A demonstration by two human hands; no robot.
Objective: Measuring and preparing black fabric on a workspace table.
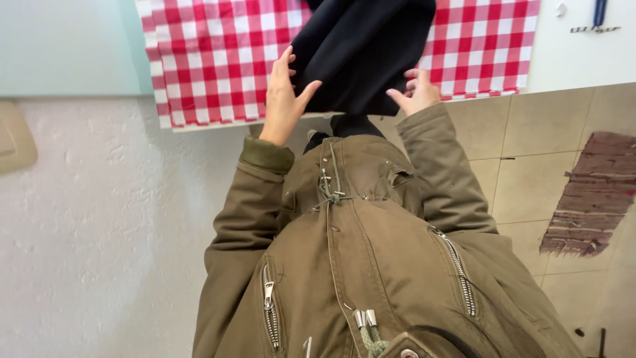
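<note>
Hands on dark garment (pixel 361 53), which lies on the red-and-white checked cloth (pixel 218 59) covering the desk (pixel 576 59), its near edge at the desk's front. Left hand (pixel 285 96) spread flat, fingers together, thumb hooked over the fabric's near left edge. Right hand (pixel 417 93) loosely open, fingers curled at the right edge, gripping nothing firmly. Garment looks partly folded, one layer doubled; edges not yet squared, smoothing seems left. Olive jacket (pixel 371 252) fills foreground; woven rug (pixel 593 195) on tiled floor.

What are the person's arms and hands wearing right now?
Both arms are in an olive-green jacket with ribbed cuffs, silver zips on the chest and a drawcord at the collar. The left hand and right hand are bare: no gloves visible.
</note>
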